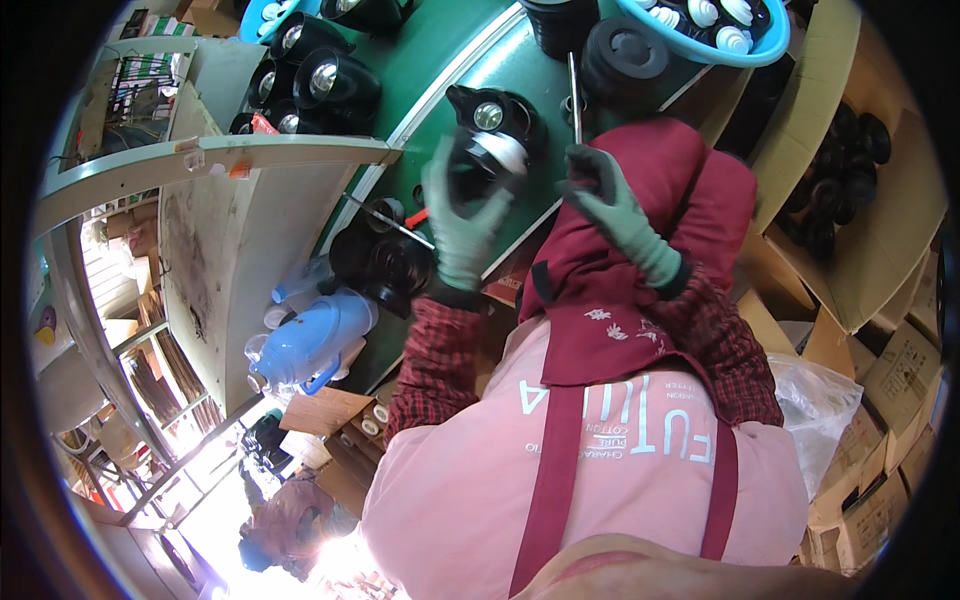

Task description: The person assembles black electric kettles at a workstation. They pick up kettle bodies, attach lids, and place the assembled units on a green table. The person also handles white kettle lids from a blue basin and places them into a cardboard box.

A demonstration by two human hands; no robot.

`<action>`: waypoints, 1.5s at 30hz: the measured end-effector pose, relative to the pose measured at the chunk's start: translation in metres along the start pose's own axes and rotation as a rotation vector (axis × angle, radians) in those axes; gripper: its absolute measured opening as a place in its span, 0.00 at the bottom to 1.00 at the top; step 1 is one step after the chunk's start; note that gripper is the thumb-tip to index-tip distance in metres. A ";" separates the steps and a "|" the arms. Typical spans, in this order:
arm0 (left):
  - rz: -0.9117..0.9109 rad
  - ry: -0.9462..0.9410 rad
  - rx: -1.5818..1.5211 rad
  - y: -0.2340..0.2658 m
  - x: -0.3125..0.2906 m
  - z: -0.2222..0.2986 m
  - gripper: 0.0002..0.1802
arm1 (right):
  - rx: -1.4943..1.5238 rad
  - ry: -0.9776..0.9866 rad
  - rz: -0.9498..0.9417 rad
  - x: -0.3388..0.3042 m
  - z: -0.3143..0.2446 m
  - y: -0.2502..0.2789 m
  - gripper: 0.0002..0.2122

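Note:
My left hand (463, 228), in a grey-green glove, is curled around a black flask top (492, 128) with a shiny round centre and a white ring, held over the green worktable (440, 50). In a matching glove, my right hand (612, 205) grips the handle of a thin metal screwdriver (574, 95) whose shaft points away from me, just right of the black top. A dark red apron and a pink shirt cover my front below both hands.
Several black flask tops (320, 75) sit at the table's left end, and black discs (622, 55) beside a blue basin of white caps (715, 25). A light blue jug (310, 345) lies lower left. Cardboard boxes (880, 250) of black parts stand right. Another person (290, 520) is lower left.

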State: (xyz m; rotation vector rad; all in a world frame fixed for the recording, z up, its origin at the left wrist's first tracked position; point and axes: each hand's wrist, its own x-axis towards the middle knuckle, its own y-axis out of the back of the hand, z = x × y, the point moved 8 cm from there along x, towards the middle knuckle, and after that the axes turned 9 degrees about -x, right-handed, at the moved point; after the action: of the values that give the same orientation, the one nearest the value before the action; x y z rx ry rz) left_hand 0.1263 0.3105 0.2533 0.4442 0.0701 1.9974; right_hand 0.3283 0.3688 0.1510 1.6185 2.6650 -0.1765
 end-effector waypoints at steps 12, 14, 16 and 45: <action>-0.563 0.086 0.979 -0.037 0.110 -0.002 0.45 | -1.007 0.060 0.087 0.067 0.019 -0.062 0.27; -0.622 0.107 0.964 -0.038 0.111 -0.006 0.47 | -1.049 0.094 0.117 0.063 0.019 -0.062 0.29; -0.660 0.056 1.007 -0.041 0.109 -0.004 0.48 | -1.036 0.085 0.123 0.062 0.020 -0.063 0.29; -1.173 -0.280 1.074 -0.061 0.113 -0.006 0.51 | -1.038 0.244 0.108 0.063 0.035 -0.072 0.22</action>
State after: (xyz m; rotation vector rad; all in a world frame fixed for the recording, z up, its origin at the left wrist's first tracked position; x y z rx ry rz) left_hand 0.1323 0.4383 0.2648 1.0362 1.0038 0.5886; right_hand 0.2336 0.3879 0.1178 1.3978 2.0940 1.2341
